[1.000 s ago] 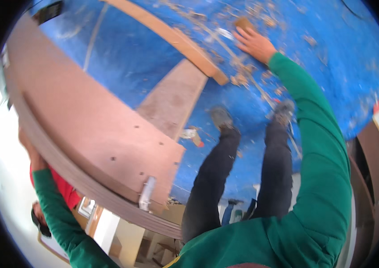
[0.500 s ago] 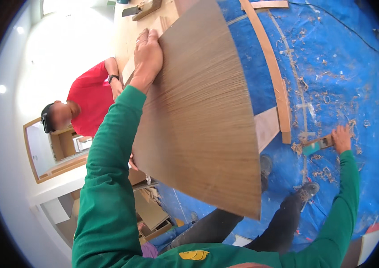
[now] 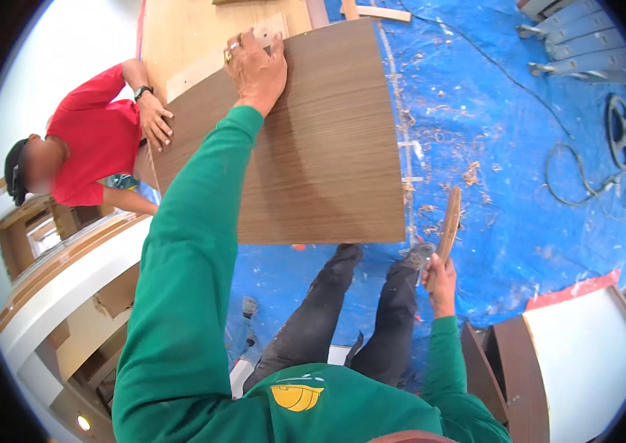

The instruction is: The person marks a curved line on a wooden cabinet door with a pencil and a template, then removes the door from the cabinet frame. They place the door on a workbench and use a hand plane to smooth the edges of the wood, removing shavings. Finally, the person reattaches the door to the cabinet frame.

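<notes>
My left hand (image 3: 257,70), with rings on it, grips the far edge of a large dark wood-grain panel (image 3: 327,140), beside a pale wooden strip (image 3: 187,77) on a light board (image 3: 165,37). At the right, my right hand (image 3: 440,277) is closed round the near end of an oblong wooden block tool (image 3: 452,218), held upright in the picture beside the panel. A co-worker in a red shirt (image 3: 98,140) at the left has one hand (image 3: 156,122) on the panel's left part; their other hand is mostly hidden.
A blue tarp (image 3: 505,221) with wood shavings and tape covers the floor. At the upper right are an aluminium ladder (image 3: 586,40), a black wheel-like object (image 3: 619,129) and a cable (image 3: 564,166). Brown panels (image 3: 527,369) lie at the lower right, with cabinetry (image 3: 87,325) at the lower left.
The panel has swung from steeply tilted at my left to flatter in front of me. My right hand has picked the tool up from the tarp and brought it closer to my body.
</notes>
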Demonstrator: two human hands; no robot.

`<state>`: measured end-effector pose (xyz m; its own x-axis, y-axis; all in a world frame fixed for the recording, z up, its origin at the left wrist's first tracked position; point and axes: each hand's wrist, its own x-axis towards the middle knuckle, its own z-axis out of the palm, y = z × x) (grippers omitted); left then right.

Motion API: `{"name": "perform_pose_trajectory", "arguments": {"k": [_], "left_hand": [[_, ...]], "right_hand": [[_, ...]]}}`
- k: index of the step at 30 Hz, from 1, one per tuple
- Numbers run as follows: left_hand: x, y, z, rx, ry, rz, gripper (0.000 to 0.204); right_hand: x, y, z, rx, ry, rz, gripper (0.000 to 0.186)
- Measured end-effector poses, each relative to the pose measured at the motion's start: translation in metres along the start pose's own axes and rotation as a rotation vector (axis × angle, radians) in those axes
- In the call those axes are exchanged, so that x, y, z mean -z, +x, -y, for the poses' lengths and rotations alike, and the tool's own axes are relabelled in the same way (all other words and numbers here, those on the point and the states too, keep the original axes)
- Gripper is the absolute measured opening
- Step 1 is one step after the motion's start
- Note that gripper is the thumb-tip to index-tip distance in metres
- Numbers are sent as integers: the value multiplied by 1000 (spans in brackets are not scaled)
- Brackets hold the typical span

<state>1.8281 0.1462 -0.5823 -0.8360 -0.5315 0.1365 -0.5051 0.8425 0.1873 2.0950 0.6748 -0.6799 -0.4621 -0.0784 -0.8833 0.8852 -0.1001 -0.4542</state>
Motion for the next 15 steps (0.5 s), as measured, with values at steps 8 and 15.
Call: {"name": "perform_pose_trajectory", "arguments": {"k": [8,15], "left_hand": [[-15,-33,-28,150,125,50,92],[-25,-34,-24,142,133,-31,92]], "right_hand": [[-96,-57,145,172,-170,22,58],[-198,-2,225,348,-422,104,83]]}}
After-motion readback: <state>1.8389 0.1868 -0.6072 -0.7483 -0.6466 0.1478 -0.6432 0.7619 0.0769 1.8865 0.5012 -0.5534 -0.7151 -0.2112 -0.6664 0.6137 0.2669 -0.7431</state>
